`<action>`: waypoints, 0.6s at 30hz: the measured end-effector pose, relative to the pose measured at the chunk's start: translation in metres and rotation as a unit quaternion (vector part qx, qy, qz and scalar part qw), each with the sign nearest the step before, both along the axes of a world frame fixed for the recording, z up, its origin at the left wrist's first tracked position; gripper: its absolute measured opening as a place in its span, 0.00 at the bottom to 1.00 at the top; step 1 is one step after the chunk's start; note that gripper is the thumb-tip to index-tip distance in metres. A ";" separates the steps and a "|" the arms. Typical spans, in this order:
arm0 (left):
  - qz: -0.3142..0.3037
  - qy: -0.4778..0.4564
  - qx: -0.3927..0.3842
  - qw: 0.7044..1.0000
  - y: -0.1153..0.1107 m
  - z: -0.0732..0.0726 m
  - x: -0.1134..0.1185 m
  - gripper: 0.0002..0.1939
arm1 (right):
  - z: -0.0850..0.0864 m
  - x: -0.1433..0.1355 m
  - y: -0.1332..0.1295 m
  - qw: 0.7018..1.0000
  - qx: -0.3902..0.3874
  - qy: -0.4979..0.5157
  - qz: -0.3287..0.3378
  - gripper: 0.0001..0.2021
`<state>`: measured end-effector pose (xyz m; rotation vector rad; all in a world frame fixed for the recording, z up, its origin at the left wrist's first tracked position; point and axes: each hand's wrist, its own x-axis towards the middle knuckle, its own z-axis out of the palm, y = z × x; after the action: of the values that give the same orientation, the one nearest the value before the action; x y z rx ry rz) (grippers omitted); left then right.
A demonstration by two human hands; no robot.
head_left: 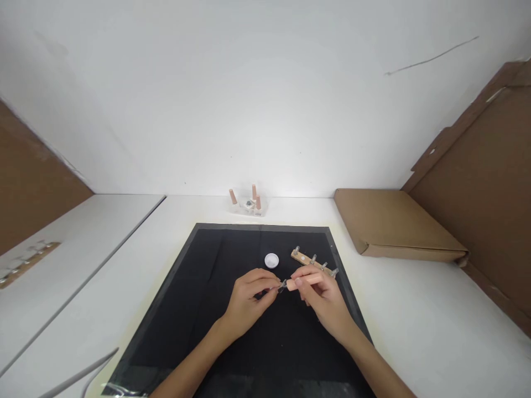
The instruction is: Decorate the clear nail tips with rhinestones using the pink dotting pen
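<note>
My left hand [254,298] pinches a small clear piece [282,286] between thumb and fingertips; it looks like a nail tip, but its exact kind is hard to make out. In my right hand [319,296] is a nail polish brush [305,281], gripped by its peach-coloured cap handle. The brush end meets or nearly meets the clear piece. Just beyond the hands lies a small round white dish [271,260]. Behind the right hand is a wooden strip [309,261] with several small clear pieces standing on it, partly covered by the fingers.
A black mat [224,276] covers the middle of the white table. At the back stands a clear container [249,207] with peach-capped bottles. A flat cardboard box [398,224] rests at right. Another wooden strip [31,262] with clear pieces lies far left. A grey cable [78,376] runs front left.
</note>
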<state>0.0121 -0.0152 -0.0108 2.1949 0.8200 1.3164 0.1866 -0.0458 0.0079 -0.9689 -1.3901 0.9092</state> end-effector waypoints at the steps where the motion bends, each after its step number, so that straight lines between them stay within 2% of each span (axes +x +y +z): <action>1: 0.000 0.005 0.013 1.000 0.000 -0.001 0.000 0.08 | -0.001 0.000 0.001 1.000 -0.004 0.002 -0.010 0.12; 10: 0.010 0.059 0.132 0.989 0.001 -0.005 -0.004 0.07 | 0.000 0.003 0.004 0.997 -0.022 0.006 -0.074 0.13; 14: 0.006 0.091 0.164 0.982 0.001 -0.004 -0.005 0.08 | 0.004 0.003 0.001 0.999 0.005 -0.008 -0.031 0.14; 18: 0.014 0.102 0.190 0.976 0.001 -0.002 -0.004 0.08 | 0.002 0.002 0.000 1.000 -0.003 -0.028 0.006 0.14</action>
<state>0.0077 -0.0147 -0.0131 2.6625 0.7199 1.3678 0.1888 -0.0456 0.0101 -0.9979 -1.4418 0.9010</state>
